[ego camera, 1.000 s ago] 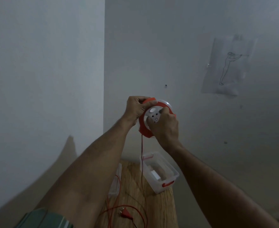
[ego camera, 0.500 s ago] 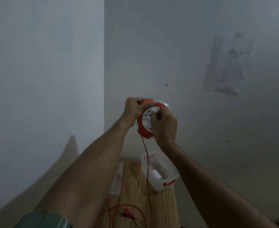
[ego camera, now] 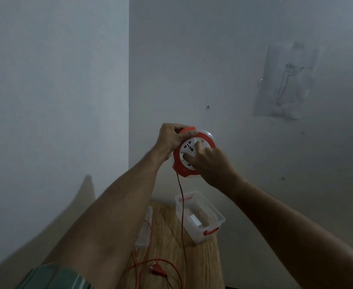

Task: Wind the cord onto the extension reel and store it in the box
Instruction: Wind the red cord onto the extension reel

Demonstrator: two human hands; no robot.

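Note:
I hold a round orange and white extension reel up in front of the wall. My left hand grips its orange handle at the top left. My right hand lies over the white socket face, fingers curled on the centre. A thin red cord hangs from the reel's lower edge down to the table, where it loops to an orange plug. The clear plastic box with red clips stands open on the wooden table below the reel.
A clear lid lies on the table's left side by the wall corner. Walls close in at the left and behind. A line drawing on paper hangs on the right wall.
My right hand has turned on the reel's face, from the top round to the right side. The hanging cord has shifted slightly, and the loose loop on the table is smaller.

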